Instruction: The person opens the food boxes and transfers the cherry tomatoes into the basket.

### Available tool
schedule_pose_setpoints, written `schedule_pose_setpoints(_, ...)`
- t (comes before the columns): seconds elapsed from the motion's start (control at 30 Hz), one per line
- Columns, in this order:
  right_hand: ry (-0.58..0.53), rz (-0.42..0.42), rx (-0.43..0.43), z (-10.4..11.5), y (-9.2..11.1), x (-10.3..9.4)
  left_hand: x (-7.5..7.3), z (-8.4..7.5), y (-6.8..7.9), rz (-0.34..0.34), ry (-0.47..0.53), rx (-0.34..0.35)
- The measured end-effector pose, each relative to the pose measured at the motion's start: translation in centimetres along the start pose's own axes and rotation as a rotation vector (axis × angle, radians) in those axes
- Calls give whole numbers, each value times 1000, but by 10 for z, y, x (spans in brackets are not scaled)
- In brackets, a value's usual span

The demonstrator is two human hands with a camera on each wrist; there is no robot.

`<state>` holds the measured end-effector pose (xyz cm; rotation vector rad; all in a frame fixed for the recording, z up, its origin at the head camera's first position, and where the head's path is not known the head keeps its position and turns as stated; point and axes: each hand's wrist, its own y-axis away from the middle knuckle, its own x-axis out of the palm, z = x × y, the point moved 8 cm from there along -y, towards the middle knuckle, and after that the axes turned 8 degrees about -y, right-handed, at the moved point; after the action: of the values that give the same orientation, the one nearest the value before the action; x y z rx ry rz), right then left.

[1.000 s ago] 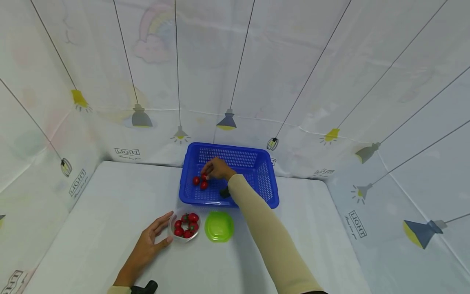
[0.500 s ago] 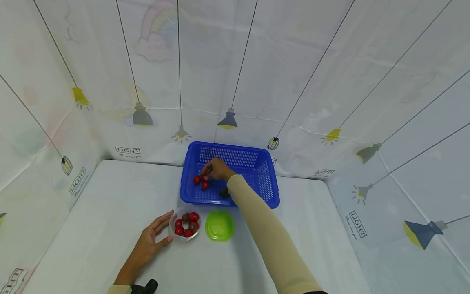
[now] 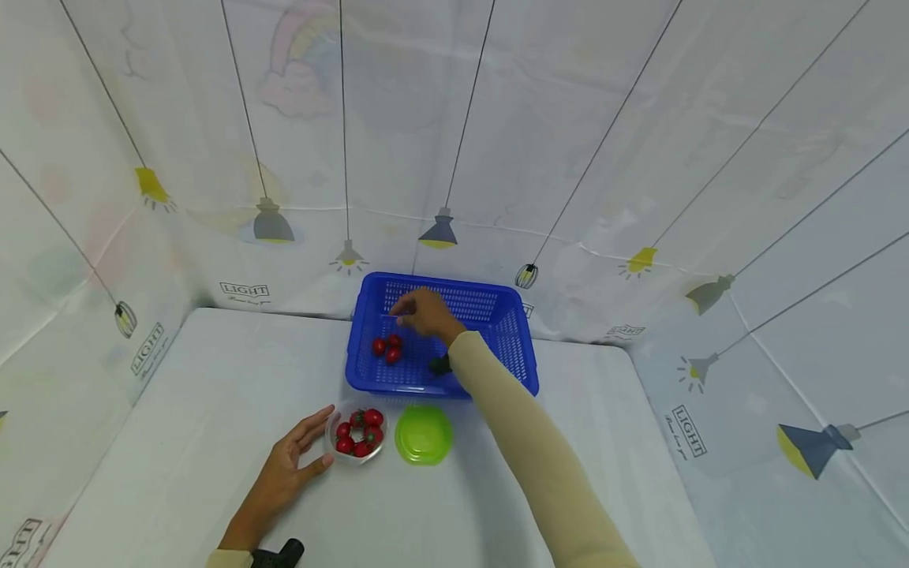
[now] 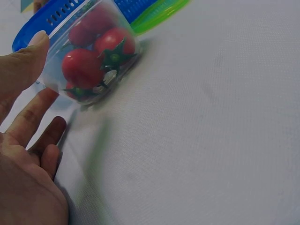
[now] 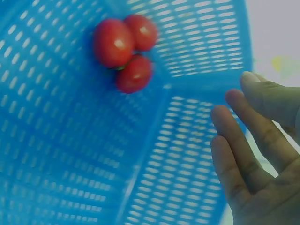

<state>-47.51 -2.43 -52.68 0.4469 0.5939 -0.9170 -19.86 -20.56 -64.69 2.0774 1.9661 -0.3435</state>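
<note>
In the head view, a clear plastic container (image 3: 332, 440) of several small red tomatoes (image 3: 363, 449) stands on the table. My left hand (image 3: 287, 465) holds its left side between thumb and fingertips; the left wrist view shows the thumb (image 4: 37, 54) up at the rim. My right hand (image 3: 424, 313) hangs over the blue basket (image 3: 499, 394) with nothing in it. In the right wrist view its fingers (image 5: 234, 136) are extended, apart from three tomatoes (image 5: 114, 43) that lie together on the basket floor.
A light green lid (image 3: 424, 435) lies just right of the container, in front of the basket. The basket stands at the back of the white table (image 3: 582, 465), close to the lamp-printed wall covering (image 3: 554, 158).
My right hand has let go of a tomato in the basket and has risen back and slightly right, away from the three tomatoes. The left hand stays at the container.
</note>
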Motion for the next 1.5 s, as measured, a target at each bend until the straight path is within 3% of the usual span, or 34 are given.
schedule_pose_setpoints(0.17,-28,-73,-92,25,14,-18,0,-1,0,-5,7,7)
schedule_pose_setpoints(0.43,-56,-184,-158,58,52,-34,0,-4,1,3,10,26)
schedule_pose_setpoints(0.8,-97,-313,-296,94,122,-25,1,-2,1,9,19,-17)
schedule_pose_setpoints(1.0,-125,-358,-330,92,147,-6,2,-3,1,26,49,-16)
schedule_pose_setpoints(1.5,-302,-366,-246,67,190,43,3,-6,2,45,23,-35)
